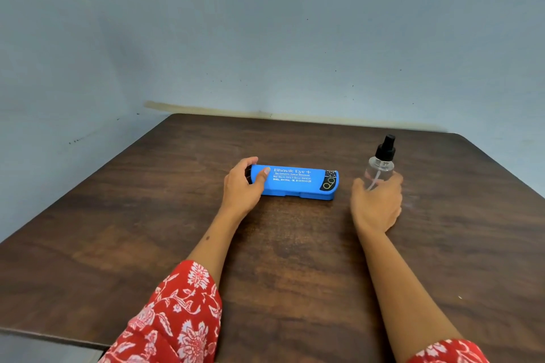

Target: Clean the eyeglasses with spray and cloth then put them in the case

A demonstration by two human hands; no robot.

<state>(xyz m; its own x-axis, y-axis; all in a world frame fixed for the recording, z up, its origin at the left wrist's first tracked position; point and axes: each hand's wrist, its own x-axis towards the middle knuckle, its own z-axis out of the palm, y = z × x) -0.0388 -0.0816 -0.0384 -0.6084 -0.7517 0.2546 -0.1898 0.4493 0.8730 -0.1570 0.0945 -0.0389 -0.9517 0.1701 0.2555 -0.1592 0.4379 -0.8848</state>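
Two bare forearms, no rings or bracelets visible. Red sleeves (182, 315) printed with white floral pattern, loose and ending near elbow; right sleeve (448, 352) mostly cropped, apparently the same fabric.

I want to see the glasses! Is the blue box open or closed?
Closed. The blue case lies flat on the table, printed lid down on its base, so nothing inside shows. The left hand grips its end.

I see soft, even, rather dim light with a bluish cast. Faint shadows lie under the left hand (242, 183) and beside the right hand (377, 203) on the table (147, 230). Past the right hand, the table's far edge bows from wide-angle distortion. Detail is soft throughout.
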